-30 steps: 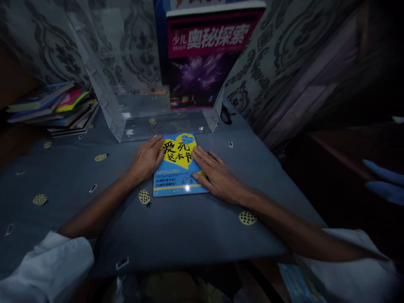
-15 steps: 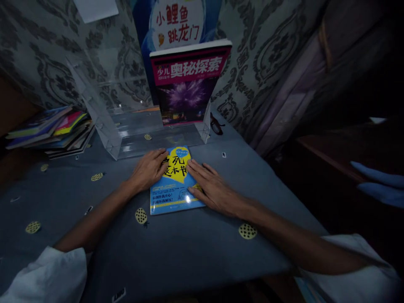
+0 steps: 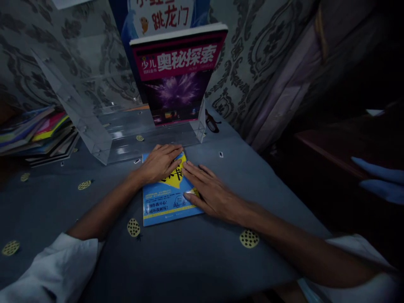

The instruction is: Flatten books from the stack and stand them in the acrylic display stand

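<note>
A blue book with a yellow patch and black writing on its cover lies flat on the dark cloth-covered table. My left hand rests palm down across the upper part of the cover, fingers stretched to the right. On the book's right side lies my right hand, flat, its fingers extended up and left and the thumb a little apart. The fingertips of both hands are close together over the yellow patch. Part of the cover is hidden under them.
Behind the book stands a clear acrylic rack holding a magenta and purple book, with a taller blue book behind. Glasses lie at its right. Stacked books are at the left. A curtain hangs at the right.
My left hand has moved right across the cover and now hides more of the yellow patch. My right hand stays flat on the book. The view has shifted slightly.
</note>
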The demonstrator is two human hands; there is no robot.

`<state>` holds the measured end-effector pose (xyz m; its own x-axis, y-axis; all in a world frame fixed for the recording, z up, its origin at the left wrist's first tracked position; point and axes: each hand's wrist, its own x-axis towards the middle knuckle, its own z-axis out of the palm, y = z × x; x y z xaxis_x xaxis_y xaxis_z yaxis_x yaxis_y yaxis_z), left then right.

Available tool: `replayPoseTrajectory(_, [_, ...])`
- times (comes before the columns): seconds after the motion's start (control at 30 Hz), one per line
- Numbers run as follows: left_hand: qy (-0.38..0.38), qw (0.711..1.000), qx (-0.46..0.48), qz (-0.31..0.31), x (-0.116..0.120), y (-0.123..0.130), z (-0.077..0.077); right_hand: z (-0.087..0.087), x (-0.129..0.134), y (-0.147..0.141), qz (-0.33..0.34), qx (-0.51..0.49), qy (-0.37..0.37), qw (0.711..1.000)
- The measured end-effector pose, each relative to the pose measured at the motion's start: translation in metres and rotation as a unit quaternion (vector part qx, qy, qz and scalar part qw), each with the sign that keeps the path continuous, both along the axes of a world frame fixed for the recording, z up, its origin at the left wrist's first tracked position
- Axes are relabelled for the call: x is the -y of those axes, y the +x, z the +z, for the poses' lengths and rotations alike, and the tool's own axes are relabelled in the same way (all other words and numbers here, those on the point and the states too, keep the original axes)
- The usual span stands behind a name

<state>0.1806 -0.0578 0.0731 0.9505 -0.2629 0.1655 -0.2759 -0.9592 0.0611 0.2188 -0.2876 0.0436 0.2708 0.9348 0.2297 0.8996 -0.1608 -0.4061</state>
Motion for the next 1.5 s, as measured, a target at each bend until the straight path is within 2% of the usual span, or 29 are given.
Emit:
replayPoseTrajectory(0.43, [-0.041,0.999,0.006,-0.035,-0.002,-0.002,-0.004,-0.001,0.000,0.001,-0.013,-0.006,0.008,1.000])
replayPoseTrajectory(0.87, [-0.071,0.996,-0.008,-0.060,0.013,-0.027,0.001,0.002,0.004,-0.005,-0.019,-0.035,0.040,0.998])
replayPoseTrajectory(1.13, [-0.078,0.991,0.034,-0.099,0.015,-0.034,-0.004,0.000,0.010,-0.010,-0.018,-0.035,0.070,0.997])
replayPoseTrajectory(1.5, [-0.082,0.988,0.048,-0.120,0.019,-0.043,-0.005,-0.004,0.018,-0.013,-0.013,-0.037,0.085,0.996])
